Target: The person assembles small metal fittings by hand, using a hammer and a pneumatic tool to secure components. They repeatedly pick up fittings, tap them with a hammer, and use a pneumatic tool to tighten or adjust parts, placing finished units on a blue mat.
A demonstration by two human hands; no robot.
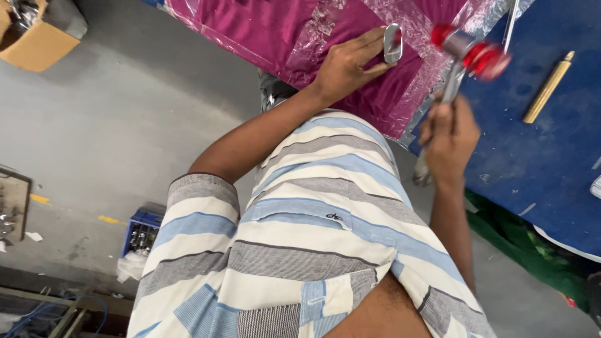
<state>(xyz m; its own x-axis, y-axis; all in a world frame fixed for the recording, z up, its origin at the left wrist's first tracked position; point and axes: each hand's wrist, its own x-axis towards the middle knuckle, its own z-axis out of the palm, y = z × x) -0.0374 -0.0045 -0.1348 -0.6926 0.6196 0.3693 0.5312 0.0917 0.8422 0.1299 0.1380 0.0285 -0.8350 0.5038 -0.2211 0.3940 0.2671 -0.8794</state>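
My left hand [347, 62] rests on a magenta cloth bundle [263, 25] wrapped in clear plastic. Its fingers pinch a small oval metal piece [392, 42] and hold it upright on the cloth. My right hand [449, 141] grips the metal handle of a mallet [472, 53] with two red faces. The mallet head is blurred and hangs just right of the metal piece, a little apart from it. My striped shirt fills the lower middle of the view.
A blue-covered work surface [538, 144] lies to the right, with a brass rod [549, 87] on it. Green cloth [519, 241] hangs below its edge. On the grey floor are a cardboard box [34, 44] at top left and a blue crate [141, 235].
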